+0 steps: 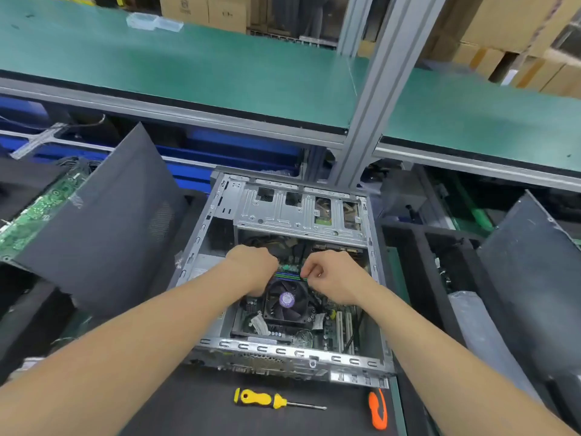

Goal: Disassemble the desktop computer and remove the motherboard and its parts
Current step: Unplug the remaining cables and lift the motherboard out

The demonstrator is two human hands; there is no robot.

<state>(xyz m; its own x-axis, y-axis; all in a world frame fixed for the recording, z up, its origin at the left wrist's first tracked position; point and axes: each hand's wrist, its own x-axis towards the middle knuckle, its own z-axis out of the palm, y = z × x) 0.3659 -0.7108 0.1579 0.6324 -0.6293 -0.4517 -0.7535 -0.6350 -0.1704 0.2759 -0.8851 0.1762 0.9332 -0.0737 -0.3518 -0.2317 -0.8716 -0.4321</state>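
Pinching one memory stick (289,276): left hand (251,267), right hand (334,275); one screwdriver (270,400) nearby.

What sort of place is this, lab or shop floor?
Probably an electronics teardown or recycling line: green-matted bench shelf on aluminium framing, an opened desktop case, loose circuit board at left, stacked cardboard boxes behind.

an open computer case (283,351) lies in the middle of the frame, its motherboard (330,329) and black cooler fan (286,299) exposed. above the fan, the left hand (251,265) curls down at the left end of the memory sticks (287,275), fingertips hidden. the right hand (333,275) pinches their right end. a yellow screwdriver (261,399) and an orange tool (377,410) lie at lower centre.
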